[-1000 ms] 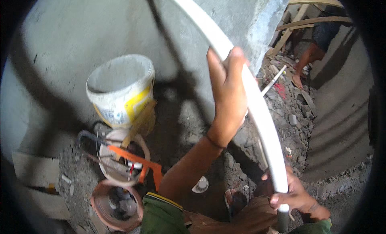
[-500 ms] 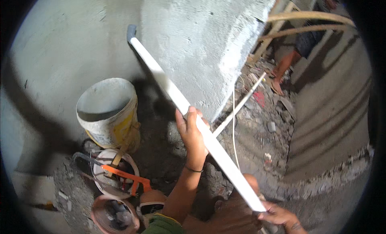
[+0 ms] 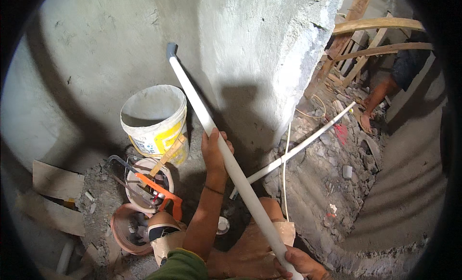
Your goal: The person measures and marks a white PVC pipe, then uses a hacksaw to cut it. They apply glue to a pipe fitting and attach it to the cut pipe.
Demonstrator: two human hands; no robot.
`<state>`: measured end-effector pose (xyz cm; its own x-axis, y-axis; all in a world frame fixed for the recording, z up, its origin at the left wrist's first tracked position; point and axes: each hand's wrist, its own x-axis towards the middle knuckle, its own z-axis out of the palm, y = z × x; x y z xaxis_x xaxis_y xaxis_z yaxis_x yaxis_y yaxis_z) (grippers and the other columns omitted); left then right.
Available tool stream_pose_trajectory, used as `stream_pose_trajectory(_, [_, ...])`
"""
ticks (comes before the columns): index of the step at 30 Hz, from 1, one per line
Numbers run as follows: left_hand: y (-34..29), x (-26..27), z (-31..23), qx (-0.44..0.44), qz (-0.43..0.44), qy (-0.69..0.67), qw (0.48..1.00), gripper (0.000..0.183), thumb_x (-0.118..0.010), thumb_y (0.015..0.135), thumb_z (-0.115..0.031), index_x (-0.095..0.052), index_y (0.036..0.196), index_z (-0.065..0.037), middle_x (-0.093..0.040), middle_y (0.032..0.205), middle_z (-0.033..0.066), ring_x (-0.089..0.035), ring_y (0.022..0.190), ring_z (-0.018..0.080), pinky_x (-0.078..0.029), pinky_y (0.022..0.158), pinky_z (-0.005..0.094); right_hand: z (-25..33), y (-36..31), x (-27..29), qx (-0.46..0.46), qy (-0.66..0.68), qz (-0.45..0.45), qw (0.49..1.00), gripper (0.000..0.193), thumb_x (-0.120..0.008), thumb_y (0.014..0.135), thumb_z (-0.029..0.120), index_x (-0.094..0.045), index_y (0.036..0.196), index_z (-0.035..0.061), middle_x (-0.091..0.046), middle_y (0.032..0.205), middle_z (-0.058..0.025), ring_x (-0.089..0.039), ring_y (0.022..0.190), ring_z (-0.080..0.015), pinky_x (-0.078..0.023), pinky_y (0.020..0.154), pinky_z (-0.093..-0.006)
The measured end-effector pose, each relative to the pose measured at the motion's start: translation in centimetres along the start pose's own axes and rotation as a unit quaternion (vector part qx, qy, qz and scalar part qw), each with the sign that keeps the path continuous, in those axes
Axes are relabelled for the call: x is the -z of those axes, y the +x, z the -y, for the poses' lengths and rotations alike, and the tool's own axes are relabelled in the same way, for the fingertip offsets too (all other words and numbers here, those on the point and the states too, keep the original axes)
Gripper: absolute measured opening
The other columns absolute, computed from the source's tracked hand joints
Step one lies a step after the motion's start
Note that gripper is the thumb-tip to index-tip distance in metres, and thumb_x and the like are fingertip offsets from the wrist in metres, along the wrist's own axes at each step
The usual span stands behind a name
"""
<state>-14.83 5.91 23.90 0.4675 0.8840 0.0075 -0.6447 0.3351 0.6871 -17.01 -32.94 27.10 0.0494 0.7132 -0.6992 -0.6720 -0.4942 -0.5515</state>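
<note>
A long white plastic pipe (image 3: 239,176) runs slantwise from the lower right up to the wall, with a grey elbow fitting (image 3: 171,50) on its far end. My left hand (image 3: 215,147) is wrapped round the pipe near its middle. Close to the near end, my right hand (image 3: 299,261) grips it too. Beneath, a second, thinner white pipe (image 3: 308,141) lies across the rubble. Left of my left arm, a hacksaw with an orange handle (image 3: 161,191) rests over a small pinkish bucket (image 3: 168,176), beside a wooden-handled tool (image 3: 166,157).
A large white bucket (image 3: 149,106) stands against the grey plastered wall (image 3: 115,44). Another small bucket (image 3: 120,232) holds fittings. A thin cable (image 3: 285,183) hangs beside the concrete corner. Rubble (image 3: 332,169) covers the ground at right, where another person's leg (image 3: 378,99) shows beyond wooden poles (image 3: 380,25).
My view has shifted, so the buckets and wall appear farther right. Both hands keep hold of the white pipe, which now stands steeper, its near end lower and farther left.
</note>
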Motion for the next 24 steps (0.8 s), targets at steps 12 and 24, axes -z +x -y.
stream_pose_trajectory(12, [0.9,-0.6,-1.4,0.097,-0.036,-0.013,0.995,0.035,-0.056,0.102,-0.037,-0.043,0.123,-0.011,-0.052,0.081,0.003,-0.053,0.055,0.0116,-0.044,0.044,0.0252,2.1,0.3,0.1,0.016,-0.395,-0.08,0.915,0.055,-0.05,0.102,0.039,-0.047,0.145,0.0048,-0.063,0.117,-0.0129,-0.059,0.101,-0.0256,-0.047,0.092,-0.0409])
stream_pose_trajectory(24, [3.1,-0.5,-2.7,0.117,-0.006,-0.01,0.993,0.044,-0.055,0.102,-0.038,-0.044,0.134,-0.008,-0.05,0.073,0.0009,-0.051,0.051,0.0091,-0.042,0.042,0.0252,5.2,1.5,-2.7,-0.055,-0.124,-0.006,0.991,0.066,-0.056,0.097,0.057,-0.045,0.134,0.0029,-0.055,0.073,-0.0054,-0.05,0.052,-0.0121,-0.04,0.048,-0.0257])
